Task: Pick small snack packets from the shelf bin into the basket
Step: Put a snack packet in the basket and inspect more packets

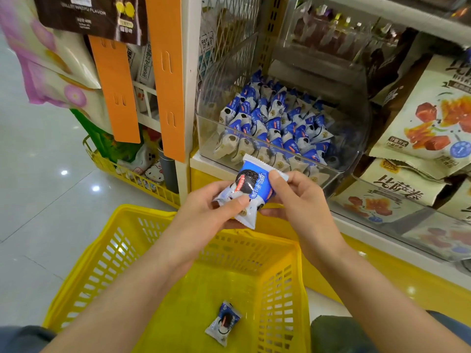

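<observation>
A blue-and-white cookie snack packet (251,189) is held in front of the shelf, above the far rim of the yellow basket (107,253). My left hand (216,207) pinches its lower left end and my right hand (293,197) pinches its upper right end. Just behind, a clear plastic shelf bin (351,159) holds several packets of the same kind (277,123). One more such packet (223,323) lies on the basket's floor.
Large beige snack bags (430,118) fill clear bins to the right. Orange hanging strips (165,72) and a low yellow wire rack (132,174) with goods stand to the left. Grey tiled floor (38,200) spreads left of the basket.
</observation>
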The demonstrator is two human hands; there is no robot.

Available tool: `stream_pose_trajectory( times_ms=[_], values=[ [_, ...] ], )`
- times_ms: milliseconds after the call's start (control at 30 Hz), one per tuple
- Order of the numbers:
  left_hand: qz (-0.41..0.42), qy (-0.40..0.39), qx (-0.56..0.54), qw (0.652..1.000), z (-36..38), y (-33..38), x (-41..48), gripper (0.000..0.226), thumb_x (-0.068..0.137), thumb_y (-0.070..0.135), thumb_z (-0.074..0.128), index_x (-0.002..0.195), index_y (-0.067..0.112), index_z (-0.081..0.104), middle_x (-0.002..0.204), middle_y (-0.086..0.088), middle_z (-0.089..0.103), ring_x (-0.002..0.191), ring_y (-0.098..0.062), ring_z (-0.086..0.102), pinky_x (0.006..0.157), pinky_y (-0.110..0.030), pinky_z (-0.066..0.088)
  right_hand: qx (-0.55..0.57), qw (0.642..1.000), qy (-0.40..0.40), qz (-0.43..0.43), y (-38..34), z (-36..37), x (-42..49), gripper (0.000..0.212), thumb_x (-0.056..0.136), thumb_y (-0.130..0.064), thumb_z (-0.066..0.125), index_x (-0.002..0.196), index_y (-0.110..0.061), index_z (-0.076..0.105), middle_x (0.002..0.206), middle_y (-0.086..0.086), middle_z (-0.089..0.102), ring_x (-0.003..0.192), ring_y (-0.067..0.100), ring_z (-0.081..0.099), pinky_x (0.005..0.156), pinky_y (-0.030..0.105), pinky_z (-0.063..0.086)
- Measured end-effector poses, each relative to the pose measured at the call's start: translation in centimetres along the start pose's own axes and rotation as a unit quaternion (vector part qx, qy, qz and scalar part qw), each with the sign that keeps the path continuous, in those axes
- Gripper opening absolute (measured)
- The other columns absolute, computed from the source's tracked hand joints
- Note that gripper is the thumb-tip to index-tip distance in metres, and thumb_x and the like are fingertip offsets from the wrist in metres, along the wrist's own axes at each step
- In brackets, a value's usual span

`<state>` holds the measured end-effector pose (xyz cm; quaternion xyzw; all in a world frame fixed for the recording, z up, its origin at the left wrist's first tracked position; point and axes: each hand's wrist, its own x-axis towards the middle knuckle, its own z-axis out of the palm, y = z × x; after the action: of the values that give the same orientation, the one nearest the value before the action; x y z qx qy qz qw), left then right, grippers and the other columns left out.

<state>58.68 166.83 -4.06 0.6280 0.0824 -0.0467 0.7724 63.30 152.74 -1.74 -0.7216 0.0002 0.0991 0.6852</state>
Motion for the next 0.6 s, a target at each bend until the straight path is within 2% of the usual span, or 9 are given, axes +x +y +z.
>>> stream_pose_trajectory(
  times_ms=[67, 167, 267, 333, 433, 533, 600],
  values=[
    [0.009, 0.033, -0.015, 0.999, -0.19, -0.04, 0.16, 0.027, 0.081, 0.014, 0.064, 0.108, 0.016, 0.063, 0.094, -0.002, 0.074, 0.082, -0.012, 0.070, 0.065, -0.020, 0.055, 0.008, 1.000, -0.009, 0.004, -0.02, -0.01, -0.05, 0.015, 0.094, -0.018, 0.050, 0.084, -0.008, 0.055, 0.065, -0.004, 0.069, 0.058, 0.003, 0.065, 0.047, 0.019, 0.051],
    [0.025, 0.079, -0.040, 0.996, -0.56, -0.14, 0.28, 0.016, 0.082, 0.014, 0.062, 0.097, 0.019, 0.066, 0.089, 0.001, 0.074, 0.080, -0.009, 0.069, 0.067, -0.020, 0.056, 0.014, 0.998, -0.053, 0.024, -0.08, 0.06, -0.02, 0.012, 0.095, -0.015, 0.047, 0.095, -0.008, 0.057, 0.074, -0.001, 0.071, 0.065, 0.006, 0.067, 0.052, 0.020, 0.054],
    [0.047, 0.112, -0.019, 0.992, -0.85, -0.19, 0.43, 0.011, 0.086, 0.014, 0.060, 0.092, 0.020, 0.066, 0.090, 0.004, 0.074, 0.083, -0.007, 0.068, 0.074, -0.022, 0.055, 0.014, 0.995, -0.096, 0.037, -0.06, 0.36, -0.12, 0.017, 0.096, -0.015, 0.046, 0.103, -0.007, 0.058, 0.079, 0.000, 0.071, 0.065, 0.006, 0.067, 0.056, 0.020, 0.055],
    [0.049, 0.116, -0.013, 0.992, -0.87, -0.03, 0.49, 0.010, 0.086, 0.015, 0.060, 0.091, 0.020, 0.065, 0.088, 0.005, 0.074, 0.081, -0.006, 0.068, 0.071, -0.022, 0.054, 0.003, 0.996, -0.088, 0.022, -0.05, 0.49, -0.19, 0.018, 0.096, -0.017, 0.045, 0.099, -0.009, 0.061, 0.074, -0.004, 0.071, 0.062, 0.004, 0.066, 0.054, 0.017, 0.053],
    [0.059, 0.106, 0.000, 0.993, -0.75, 0.43, 0.39, 0.014, 0.085, 0.011, 0.061, 0.093, 0.022, 0.064, 0.084, 0.007, 0.074, 0.076, -0.001, 0.066, 0.062, -0.014, 0.051, -0.004, 0.999, -0.043, -0.007, -0.14, 0.44, -0.09, 0.019, 0.095, -0.016, 0.047, 0.087, -0.014, 0.065, 0.067, -0.005, 0.070, 0.055, 0.002, 0.063, 0.051, 0.015, 0.051],
    [0.077, 0.136, 0.082, 0.984, -0.83, 0.65, 0.43, 0.026, 0.084, 0.010, 0.064, 0.102, 0.029, 0.056, 0.094, 0.014, 0.065, 0.079, 0.006, 0.063, 0.061, -0.008, 0.047, -0.045, 0.994, 0.003, -0.099, -0.12, 0.27, -0.10, 0.020, 0.091, -0.011, 0.053, 0.084, -0.024, 0.067, 0.067, -0.009, 0.070, 0.062, 0.003, 0.065, 0.058, 0.013, 0.052],
    [0.024, 0.146, 0.072, 0.986, -0.95, 0.74, 0.43, 0.021, 0.088, 0.024, 0.059, 0.108, 0.027, 0.052, 0.106, 0.010, 0.062, 0.090, -0.004, 0.063, 0.074, -0.017, 0.051, -0.128, 0.968, 0.027, -0.215, -0.09, 0.13, -0.28, 0.020, 0.087, -0.011, 0.058, 0.091, -0.028, 0.068, 0.082, -0.016, 0.070, 0.081, 0.000, 0.065, 0.074, 0.011, 0.051]
  ],
)
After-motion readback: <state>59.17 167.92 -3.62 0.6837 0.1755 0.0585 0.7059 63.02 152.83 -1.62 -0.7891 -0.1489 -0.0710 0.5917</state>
